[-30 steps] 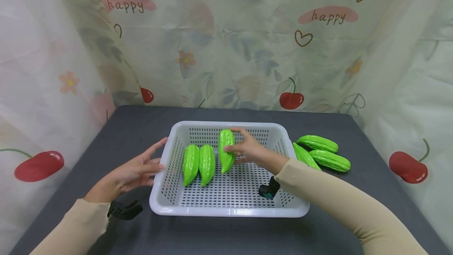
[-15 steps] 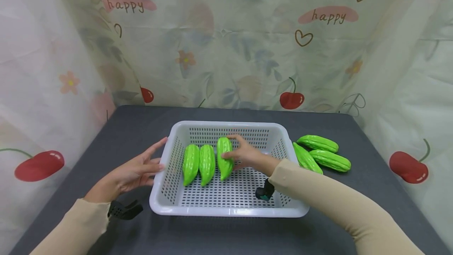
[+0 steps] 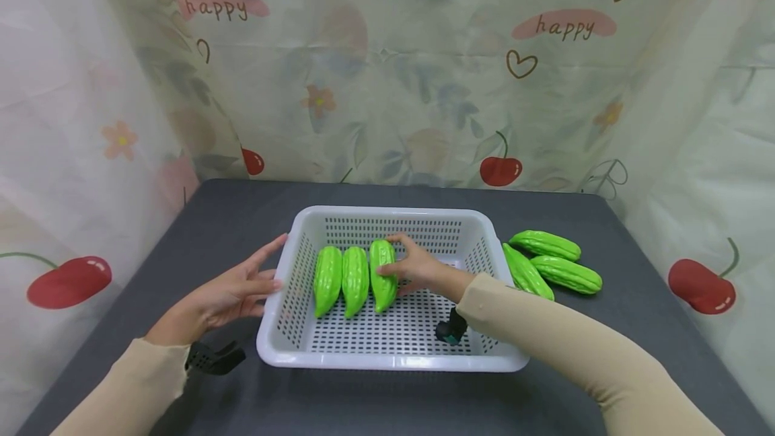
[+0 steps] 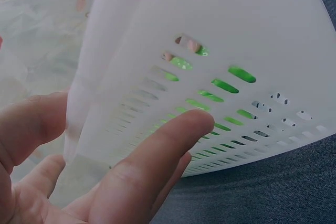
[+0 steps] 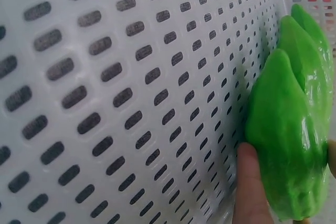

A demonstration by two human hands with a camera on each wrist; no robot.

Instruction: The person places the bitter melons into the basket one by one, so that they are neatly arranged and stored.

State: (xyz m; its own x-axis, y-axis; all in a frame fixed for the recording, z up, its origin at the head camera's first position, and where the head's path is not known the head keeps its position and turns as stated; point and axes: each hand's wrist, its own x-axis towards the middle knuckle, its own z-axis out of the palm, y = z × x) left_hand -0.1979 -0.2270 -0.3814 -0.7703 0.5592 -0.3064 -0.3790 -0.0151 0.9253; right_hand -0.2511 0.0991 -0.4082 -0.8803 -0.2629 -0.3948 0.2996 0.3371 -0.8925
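In the head view my right hand (image 3: 420, 268) pinches a bright green bitter melon (image 3: 382, 293) inside the white perforated basket (image 3: 393, 362). Two more bitter melons lie to its left, a leftmost one (image 3: 327, 281) and a middle one (image 3: 355, 282), lined up side by side. The right wrist view shows the held bitter melon (image 5: 283, 135) low against the basket floor, a finger (image 5: 249, 187) along its side. My left hand (image 3: 233, 296) touches the basket's left side with extended fingers; in the left wrist view a finger (image 4: 173, 135) lies near the slotted wall (image 4: 262, 24).
Three bitter melons lie on the dark table (image 3: 254, 200) right of the basket: a back one (image 3: 545, 245), a front one (image 3: 567, 274) and one beside the basket wall (image 3: 525, 273). A printed curtain (image 3: 387, 86) surrounds the table behind and at both sides.
My right hand has brought its bitter melon lower in the basket, toward me and slightly left, beside the other two. The left hand stays at the basket's side.
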